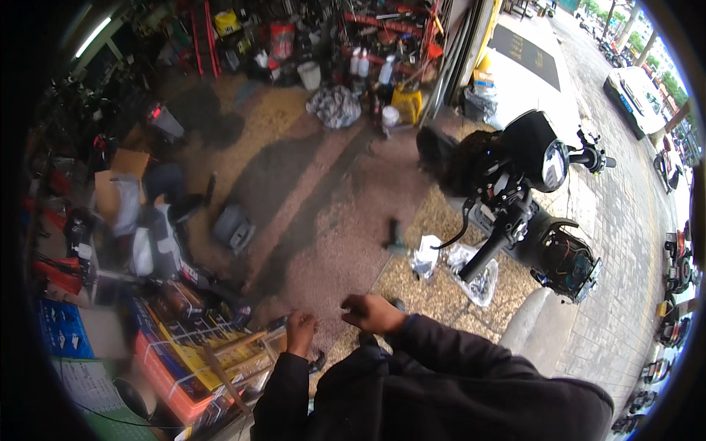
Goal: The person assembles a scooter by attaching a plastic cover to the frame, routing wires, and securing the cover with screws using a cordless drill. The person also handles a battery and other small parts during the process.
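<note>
Both hands are in front of my body, apart from each other, over the reddish floor. My left hand (301, 331) has its fingers curled in, and I see nothing in it; it is nearest to a stack of boxes (180, 360) at the lower left. My right hand (373, 314) points left with bent fingers, a gap between them and nothing visible in them. Ahead and to the right stands a partly stripped motorcycle (507, 198) with its wiring showing at one end. A dark green tool (396, 235) and clear plastic bags of parts (474, 275) lie on the floor beside it.
A grey plastic case (234, 228) rests on the floor at left, near a cardboard box (121, 180) and loose fairings (158, 239). Crowded shelves (390, 29), a white bucket (309, 75) and a yellow container (407, 104) line the back. Outside at right, a white car (634, 99) stands on paving.
</note>
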The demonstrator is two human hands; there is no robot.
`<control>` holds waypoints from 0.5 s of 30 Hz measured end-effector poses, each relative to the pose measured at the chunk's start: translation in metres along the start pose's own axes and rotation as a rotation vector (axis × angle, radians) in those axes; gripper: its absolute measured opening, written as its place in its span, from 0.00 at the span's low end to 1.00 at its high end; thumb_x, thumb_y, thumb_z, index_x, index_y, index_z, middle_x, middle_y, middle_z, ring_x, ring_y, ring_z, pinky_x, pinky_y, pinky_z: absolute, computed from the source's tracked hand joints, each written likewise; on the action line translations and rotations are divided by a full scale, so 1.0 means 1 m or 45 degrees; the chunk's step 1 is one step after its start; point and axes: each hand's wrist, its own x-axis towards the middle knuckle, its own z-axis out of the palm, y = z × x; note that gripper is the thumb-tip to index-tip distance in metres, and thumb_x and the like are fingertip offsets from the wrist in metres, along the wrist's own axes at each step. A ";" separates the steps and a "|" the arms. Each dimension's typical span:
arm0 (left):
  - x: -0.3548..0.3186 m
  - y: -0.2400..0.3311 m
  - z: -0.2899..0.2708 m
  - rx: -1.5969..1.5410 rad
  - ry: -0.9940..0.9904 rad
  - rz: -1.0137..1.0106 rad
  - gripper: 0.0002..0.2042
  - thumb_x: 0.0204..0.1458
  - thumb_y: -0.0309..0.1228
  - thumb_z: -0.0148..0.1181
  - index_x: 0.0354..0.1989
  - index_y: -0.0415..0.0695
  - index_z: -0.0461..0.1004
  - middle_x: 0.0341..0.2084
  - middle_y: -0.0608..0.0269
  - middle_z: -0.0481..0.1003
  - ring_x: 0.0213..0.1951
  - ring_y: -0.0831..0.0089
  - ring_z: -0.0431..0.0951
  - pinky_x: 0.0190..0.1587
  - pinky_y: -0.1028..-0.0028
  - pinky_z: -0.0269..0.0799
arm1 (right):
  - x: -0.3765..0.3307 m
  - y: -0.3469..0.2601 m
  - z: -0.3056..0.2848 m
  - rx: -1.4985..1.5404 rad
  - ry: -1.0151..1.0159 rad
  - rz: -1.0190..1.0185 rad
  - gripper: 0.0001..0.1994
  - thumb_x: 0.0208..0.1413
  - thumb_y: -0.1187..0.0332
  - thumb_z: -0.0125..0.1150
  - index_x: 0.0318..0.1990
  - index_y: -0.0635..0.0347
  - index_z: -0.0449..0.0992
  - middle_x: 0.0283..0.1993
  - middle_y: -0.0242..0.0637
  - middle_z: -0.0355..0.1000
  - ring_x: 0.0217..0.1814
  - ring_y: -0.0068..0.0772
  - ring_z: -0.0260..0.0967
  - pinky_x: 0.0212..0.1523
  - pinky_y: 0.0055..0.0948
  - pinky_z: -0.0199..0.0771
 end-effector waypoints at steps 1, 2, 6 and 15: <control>0.003 0.002 -0.002 -0.026 0.033 -0.038 0.08 0.56 0.30 0.56 0.38 0.38 0.73 0.28 0.63 0.73 0.28 0.74 0.74 0.30 0.73 0.71 | 0.024 -0.008 0.002 -0.069 -0.079 0.024 0.17 0.54 0.60 0.62 0.45 0.63 0.76 0.37 0.51 0.77 0.40 0.51 0.76 0.42 0.40 0.76; 0.003 0.001 -0.005 -0.106 0.044 -0.027 0.08 0.55 0.30 0.56 0.38 0.37 0.72 0.29 0.63 0.73 0.28 0.76 0.73 0.30 0.74 0.71 | 0.046 -0.015 0.006 -0.096 -0.136 -0.049 0.16 0.55 0.61 0.62 0.45 0.63 0.75 0.38 0.51 0.76 0.40 0.50 0.76 0.41 0.39 0.76; 0.004 -0.017 -0.030 -0.088 0.084 -0.178 0.11 0.56 0.31 0.57 0.44 0.39 0.73 0.32 0.64 0.74 0.30 0.78 0.75 0.29 0.75 0.72 | 0.139 -0.033 0.028 -0.164 -0.219 -0.173 0.14 0.54 0.61 0.62 0.43 0.62 0.76 0.37 0.51 0.76 0.38 0.51 0.75 0.40 0.40 0.75; -0.011 -0.049 -0.058 0.489 0.612 0.225 0.12 0.52 0.33 0.59 0.33 0.34 0.76 0.30 0.49 0.77 0.35 0.59 0.78 0.37 0.65 0.73 | 0.246 -0.015 0.037 0.132 -0.654 0.197 0.11 0.58 0.67 0.61 0.44 0.63 0.74 0.34 0.40 0.76 0.30 0.27 0.74 0.27 0.28 0.74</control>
